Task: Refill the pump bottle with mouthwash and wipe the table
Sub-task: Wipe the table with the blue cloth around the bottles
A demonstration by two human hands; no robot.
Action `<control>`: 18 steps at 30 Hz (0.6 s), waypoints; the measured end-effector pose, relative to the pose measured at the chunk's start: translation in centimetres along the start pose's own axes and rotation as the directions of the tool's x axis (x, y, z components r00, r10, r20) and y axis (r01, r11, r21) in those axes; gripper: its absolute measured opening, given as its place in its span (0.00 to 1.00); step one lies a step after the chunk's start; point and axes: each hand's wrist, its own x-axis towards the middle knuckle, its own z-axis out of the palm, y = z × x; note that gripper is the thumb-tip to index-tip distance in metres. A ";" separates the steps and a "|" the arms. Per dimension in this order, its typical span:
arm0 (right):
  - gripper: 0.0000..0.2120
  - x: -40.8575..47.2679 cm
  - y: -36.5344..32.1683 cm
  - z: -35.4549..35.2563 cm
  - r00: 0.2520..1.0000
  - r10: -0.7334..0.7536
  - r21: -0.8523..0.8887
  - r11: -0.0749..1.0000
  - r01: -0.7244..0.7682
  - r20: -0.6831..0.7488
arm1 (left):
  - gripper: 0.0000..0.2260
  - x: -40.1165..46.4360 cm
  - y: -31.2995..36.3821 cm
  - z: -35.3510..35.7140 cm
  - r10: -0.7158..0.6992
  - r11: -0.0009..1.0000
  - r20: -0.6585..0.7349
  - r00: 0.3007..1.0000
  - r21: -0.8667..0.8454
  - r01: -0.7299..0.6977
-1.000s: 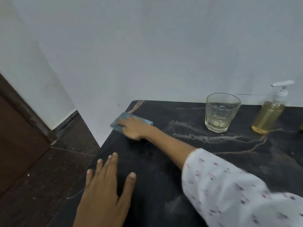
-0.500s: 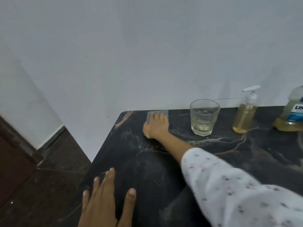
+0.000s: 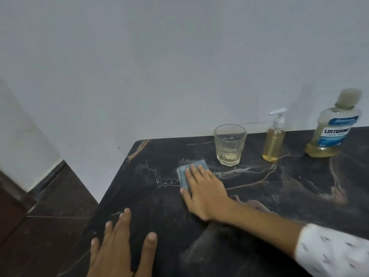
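My right hand (image 3: 203,190) presses flat on a folded blue cloth (image 3: 187,170) on the black marble table (image 3: 289,196), just in front of and left of the glass. My left hand (image 3: 119,248) lies palm down with fingers spread near the table's front left edge and holds nothing. At the back stand a clear pump bottle (image 3: 273,140) nearly full of yellow liquid and a large Listerine mouthwash bottle (image 3: 333,128), capped, with a little yellow liquid at its bottom.
A drinking glass (image 3: 229,144) with a shallow layer of pale liquid stands left of the pump bottle. A white wall runs behind the table. Dark floor tiles (image 3: 60,206) and a brown door edge (image 3: 8,206) lie to the left.
My right hand slid the cloth from the back left corner along the back edge, then towards me and to the right. The view shifted right, bringing the mouthwash bottle in. The left hand stayed put.
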 end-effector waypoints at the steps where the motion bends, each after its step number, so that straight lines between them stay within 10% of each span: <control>1: 0.31 2.3 0.2 -0.3 0.995 0.096 0.005 0.995 -0.096 0.034 | 0.38 -0.4 0.4 0.0 0.007 1.000 0.015 1.000 0.011 -0.007; 5: 0.30 9.5 -0.7 -0.4 0.945 0.291 0.005 0.955 -0.295 0.149 | 0.50 -1.6 2.5 -1.1 0.010 0.992 0.023 1.000 -0.127 -0.007; 9: 0.28 6.0 -3.7 -0.3 0.980 -0.137 -0.018 0.990 0.141 0.148 | 0.44 -2.3 3.5 -1.6 0.112 0.952 -0.028 0.993 -0.282 -0.116; 12: 0.29 -2.3 -3.6 -0.3 0.871 -0.464 0.011 0.883 0.468 0.165 | 0.31 -1.4 4.6 -0.7 0.199 0.870 -0.065 0.978 -0.448 -0.207; 18: 0.30 -12.1 4.1 -2.7 0.893 -0.426 -0.114 0.889 0.443 0.148 | 0.40 5.3 10.4 3.6 0.308 0.820 -0.039 0.951 -0.497 -0.286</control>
